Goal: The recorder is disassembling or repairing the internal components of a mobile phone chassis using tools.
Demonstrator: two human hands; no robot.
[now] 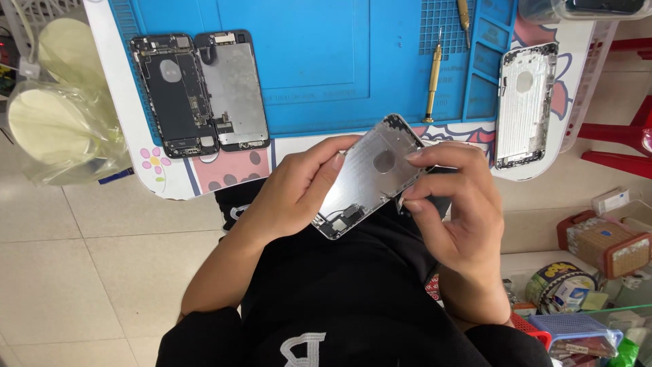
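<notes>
Both my hands hold a bare silver phone back housing [370, 178] over my lap, inner side up and tilted. My left hand [295, 190] grips its left edge with the thumb on the inner face. My right hand [456, 211] pinches its right edge between thumb and fingers. On the blue work mat [319, 68] lie an opened dark phone body [173, 95] and its detached screen panel [234, 88], side by side. A brass-handled screwdriver [433, 78] lies on the mat's right part.
A second silver housing [526, 105] rests on the white table's right end. A second screwdriver [464, 19] sits in the mat's tray area. Clear plastic bags [58, 115] hang at left. Boxes, a tape roll [560, 285] and baskets stand on the floor at right.
</notes>
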